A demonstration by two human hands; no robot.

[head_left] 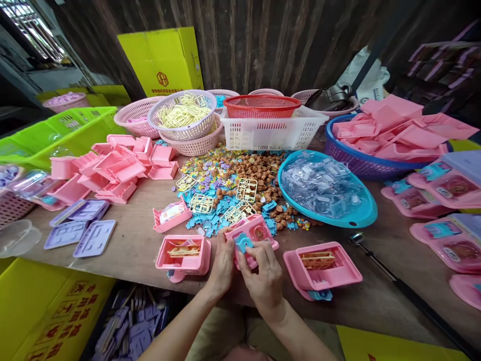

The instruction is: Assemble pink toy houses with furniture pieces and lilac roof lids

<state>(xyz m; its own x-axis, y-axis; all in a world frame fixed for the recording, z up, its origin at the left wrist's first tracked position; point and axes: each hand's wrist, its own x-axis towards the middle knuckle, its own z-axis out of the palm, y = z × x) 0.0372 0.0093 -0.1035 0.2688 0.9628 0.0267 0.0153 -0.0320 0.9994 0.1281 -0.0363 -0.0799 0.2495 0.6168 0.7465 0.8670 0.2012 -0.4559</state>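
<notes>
Now, pinched between right fingers (259, 252), a blue piece (243, 241) over pink case (251, 227) in left fingers' (224, 246) grip.

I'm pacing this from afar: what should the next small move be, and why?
Probably press the blue plastic piece against the pink plastic tray: the right hand pinches it at the tray's face, the left hand grips the tray's side, and I cannot tell whether it is seated.
</notes>
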